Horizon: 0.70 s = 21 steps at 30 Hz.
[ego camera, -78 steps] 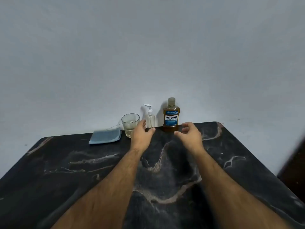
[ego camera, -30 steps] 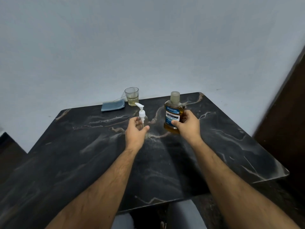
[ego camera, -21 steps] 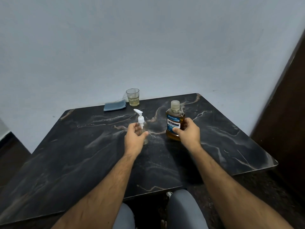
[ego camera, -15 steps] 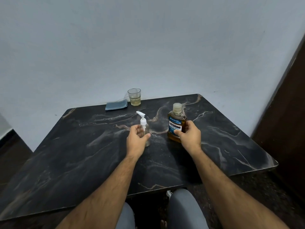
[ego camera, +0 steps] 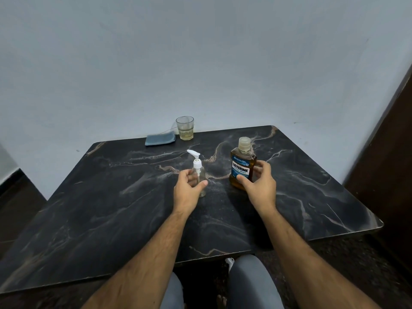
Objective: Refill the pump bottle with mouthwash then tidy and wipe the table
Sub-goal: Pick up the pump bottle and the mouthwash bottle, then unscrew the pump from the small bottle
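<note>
A small clear pump bottle (ego camera: 199,172) with a white pump head stands upright near the middle of the black marble table (ego camera: 124,206). My left hand (ego camera: 188,191) is wrapped around its body. To its right stands an amber mouthwash bottle (ego camera: 242,164) with a blue label and its cap on. My right hand (ego camera: 259,188) grips its lower part from the near side. Both bottles rest on the table top.
A glass (ego camera: 185,128) with a little pale liquid stands at the far edge by the wall. A folded blue cloth (ego camera: 159,139) lies just left of it. A dark wooden panel (ego camera: 388,152) rises at the right. My knees show under the near edge.
Both hands took the two bottles from the back of the table and drew them toward me. The bottles now stand at mid-table, still held.
</note>
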Each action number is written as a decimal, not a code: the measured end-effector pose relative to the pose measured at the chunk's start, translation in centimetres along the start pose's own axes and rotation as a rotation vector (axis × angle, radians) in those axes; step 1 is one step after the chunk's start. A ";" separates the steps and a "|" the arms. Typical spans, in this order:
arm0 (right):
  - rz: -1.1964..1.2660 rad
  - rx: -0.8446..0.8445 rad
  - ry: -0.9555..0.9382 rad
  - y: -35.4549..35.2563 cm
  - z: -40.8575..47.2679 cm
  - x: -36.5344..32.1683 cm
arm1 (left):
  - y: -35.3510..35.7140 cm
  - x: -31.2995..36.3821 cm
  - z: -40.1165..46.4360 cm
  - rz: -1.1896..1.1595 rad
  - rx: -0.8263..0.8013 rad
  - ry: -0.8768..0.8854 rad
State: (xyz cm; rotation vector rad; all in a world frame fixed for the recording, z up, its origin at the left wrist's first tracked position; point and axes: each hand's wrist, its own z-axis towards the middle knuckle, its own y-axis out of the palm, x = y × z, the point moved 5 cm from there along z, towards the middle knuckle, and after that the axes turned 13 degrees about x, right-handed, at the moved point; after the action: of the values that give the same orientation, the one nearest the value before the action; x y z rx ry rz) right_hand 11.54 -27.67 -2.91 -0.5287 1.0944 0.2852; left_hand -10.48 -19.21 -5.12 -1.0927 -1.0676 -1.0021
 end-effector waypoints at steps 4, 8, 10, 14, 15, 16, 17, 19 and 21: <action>0.002 0.283 -0.136 -1.8 -2.2 -0.9 | -0.5 -0.5 -0.1 -0.026 -0.025 -0.017; 0.121 0.283 -0.244 -1.5 -4.5 -2.5 | -1.8 -0.5 0.1 -0.044 -0.075 0.012; 0.164 0.157 -0.261 0.1 -5.1 -2.9 | -2.9 -0.2 0.5 -0.043 -0.075 0.048; 0.144 -0.176 -0.167 4.5 -5.6 -3.1 | -4.7 1.4 1.7 -0.013 -0.036 0.111; 0.128 -0.245 -0.144 5.5 -5.5 -3.2 | -4.9 2.0 2.1 -0.016 -0.037 0.121; 0.100 -0.308 -0.128 6.5 -5.4 -3.3 | -5.0 2.6 2.4 -0.020 -0.047 0.131; 0.066 -0.362 -0.114 7.3 -5.2 -3.4 | -4.9 3.2 2.6 -0.031 -0.065 0.140; 0.032 -0.437 -0.079 8.4 -5.0 -3.9 | -4.4 4.1 3.0 -0.060 -0.104 0.141; 0.041 -0.472 -0.053 9.1 -4.8 -4.4 | -3.7 4.8 3.2 -0.096 -0.162 0.134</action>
State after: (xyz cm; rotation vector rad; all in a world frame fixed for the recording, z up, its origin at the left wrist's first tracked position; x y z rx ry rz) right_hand 1.65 -22.40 -3.12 -0.9123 0.9879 0.5976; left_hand -13.63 -17.22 0.66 -1.0951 -0.9502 -1.2390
